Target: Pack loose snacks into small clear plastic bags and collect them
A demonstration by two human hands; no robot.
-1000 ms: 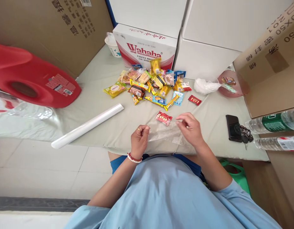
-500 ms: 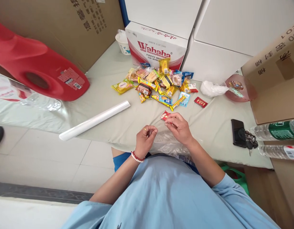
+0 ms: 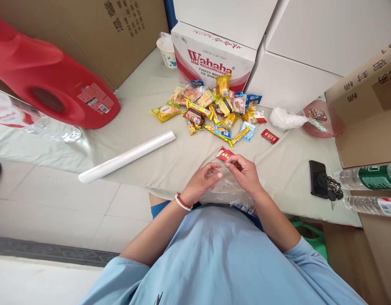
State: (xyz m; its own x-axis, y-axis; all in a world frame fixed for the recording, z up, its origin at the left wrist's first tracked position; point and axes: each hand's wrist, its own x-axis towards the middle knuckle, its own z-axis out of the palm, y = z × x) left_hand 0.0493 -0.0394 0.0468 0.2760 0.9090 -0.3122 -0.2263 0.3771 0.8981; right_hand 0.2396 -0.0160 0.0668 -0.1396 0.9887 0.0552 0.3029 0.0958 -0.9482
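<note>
My left hand (image 3: 203, 182) and my right hand (image 3: 245, 173) are close together at the near edge of the table, both pinching the top of a thin clear plastic bag (image 3: 231, 194) that hangs crumpled below them. A small red snack packet (image 3: 224, 153) lies on the cloth just beyond my fingers, not held. Further back sits a pile of wrapped snacks (image 3: 214, 110), mostly yellow, with another red packet (image 3: 269, 136) lying apart at its right.
A roll of clear bags (image 3: 127, 156) lies at the left. A red jug (image 3: 49, 82) and a plastic bottle (image 3: 39, 127) lie far left. A Wahaha box (image 3: 214, 59), a paper cup (image 3: 166, 53) and cartons stand behind. A pink basket (image 3: 324, 118), phone (image 3: 317, 178), keys and two bottles (image 3: 370, 178) sit right.
My hands have come together on the clear bag, which was spread flat between them and is now bunched up. My right hand moved left toward the red packet.
</note>
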